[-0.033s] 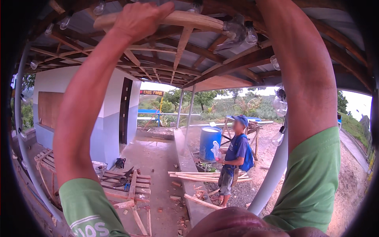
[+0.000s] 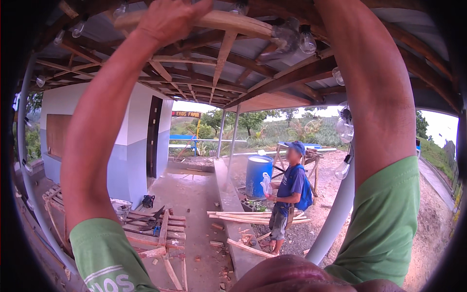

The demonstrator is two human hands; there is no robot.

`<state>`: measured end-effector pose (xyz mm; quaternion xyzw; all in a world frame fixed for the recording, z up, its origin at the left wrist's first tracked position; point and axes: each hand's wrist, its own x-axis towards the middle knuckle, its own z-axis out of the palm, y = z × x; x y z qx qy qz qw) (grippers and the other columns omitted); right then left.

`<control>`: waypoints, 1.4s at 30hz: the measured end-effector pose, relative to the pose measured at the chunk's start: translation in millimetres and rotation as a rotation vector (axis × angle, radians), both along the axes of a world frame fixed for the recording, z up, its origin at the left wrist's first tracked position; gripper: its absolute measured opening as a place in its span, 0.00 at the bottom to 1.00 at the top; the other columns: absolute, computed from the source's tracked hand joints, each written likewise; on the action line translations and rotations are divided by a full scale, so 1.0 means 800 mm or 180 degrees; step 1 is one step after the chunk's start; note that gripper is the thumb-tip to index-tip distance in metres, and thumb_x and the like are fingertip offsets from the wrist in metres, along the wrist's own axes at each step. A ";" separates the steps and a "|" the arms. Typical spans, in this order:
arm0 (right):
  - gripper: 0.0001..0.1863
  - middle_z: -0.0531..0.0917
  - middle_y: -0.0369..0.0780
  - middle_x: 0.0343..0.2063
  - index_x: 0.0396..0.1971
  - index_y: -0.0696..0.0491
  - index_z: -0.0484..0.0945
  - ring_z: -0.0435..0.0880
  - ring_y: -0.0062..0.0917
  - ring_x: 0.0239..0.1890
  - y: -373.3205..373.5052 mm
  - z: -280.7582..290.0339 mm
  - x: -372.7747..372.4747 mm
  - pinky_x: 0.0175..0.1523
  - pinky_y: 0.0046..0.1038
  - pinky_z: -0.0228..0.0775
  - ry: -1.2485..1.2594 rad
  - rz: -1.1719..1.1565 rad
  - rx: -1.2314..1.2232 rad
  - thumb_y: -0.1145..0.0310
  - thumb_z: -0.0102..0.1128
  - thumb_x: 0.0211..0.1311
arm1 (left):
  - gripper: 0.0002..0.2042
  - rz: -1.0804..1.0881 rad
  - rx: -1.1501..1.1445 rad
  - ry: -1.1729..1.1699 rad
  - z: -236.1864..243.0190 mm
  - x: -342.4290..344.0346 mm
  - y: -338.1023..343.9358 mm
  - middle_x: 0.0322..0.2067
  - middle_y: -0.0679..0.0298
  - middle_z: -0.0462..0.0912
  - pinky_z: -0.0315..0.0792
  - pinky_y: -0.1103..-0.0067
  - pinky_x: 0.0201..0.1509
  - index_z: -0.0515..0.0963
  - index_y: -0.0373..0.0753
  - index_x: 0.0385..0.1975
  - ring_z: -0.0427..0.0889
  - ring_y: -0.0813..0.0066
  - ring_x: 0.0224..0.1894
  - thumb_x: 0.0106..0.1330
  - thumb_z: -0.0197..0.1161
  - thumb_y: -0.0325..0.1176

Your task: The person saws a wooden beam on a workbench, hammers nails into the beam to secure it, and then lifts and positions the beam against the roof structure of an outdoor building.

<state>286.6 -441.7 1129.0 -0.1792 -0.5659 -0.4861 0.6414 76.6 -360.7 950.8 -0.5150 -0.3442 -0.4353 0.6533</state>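
Observation:
My left hand [image 2: 175, 20] is raised overhead at the top of the view, its fingers wrapped round the wooden handle of a hammer [image 2: 238, 24]. The handle lies roughly level, and the grey metal head [image 2: 286, 40] points right, blurred, beneath the roof framing. Part of the hand is cut off by the top edge. My right arm [image 2: 372, 82] reaches straight up past the upper edge, so the right hand is hidden from sight. Wooden roof beams [image 2: 292, 75] run close around the hammer.
Clear light bulbs [image 2: 308, 43] hang near the hammer and beside my right arm. Below left, a wooden sawhorse bench [image 2: 163, 228] carries tools. A person [image 2: 292, 187] with a backpack stands near a blue drum [image 2: 259, 177] and wood strips [image 2: 262, 217]. A grey post [image 2: 335, 221] rises at right.
My left hand and the hammer have shifted slightly up and to the left. My right arm looks unmoved.

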 end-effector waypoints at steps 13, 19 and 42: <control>0.48 0.69 0.56 0.64 0.70 0.66 0.49 0.69 0.44 0.67 -0.004 -0.010 0.001 0.70 0.36 0.64 -0.0081 0.0135 0.0019 0.63 0.70 0.59 | 0.15 0.0182 -0.0411 -0.0691 -0.011 -0.010 0.001 0.31 0.48 0.85 0.76 0.55 0.38 0.73 0.43 0.49 0.84 0.45 0.37 0.62 0.59 0.28; 0.48 0.69 0.55 0.64 0.70 0.65 0.48 0.69 0.44 0.67 -0.005 -0.019 0.004 0.71 0.35 0.63 -0.0154 0.0293 -0.0239 0.62 0.70 0.60 | 0.18 -0.0559 -0.0402 -0.0900 -0.044 -0.006 0.028 0.35 0.48 0.85 0.77 0.53 0.45 0.73 0.46 0.52 0.84 0.42 0.41 0.60 0.56 0.24; 0.48 0.68 0.56 0.65 0.71 0.65 0.50 0.68 0.43 0.68 -0.007 -0.013 -0.004 0.71 0.34 0.62 0.0087 -0.0170 -0.0170 0.58 0.69 0.61 | 0.14 0.0793 -0.0222 -0.0840 0.019 0.008 -0.018 0.32 0.50 0.86 0.77 0.60 0.39 0.77 0.42 0.52 0.87 0.50 0.39 0.67 0.54 0.30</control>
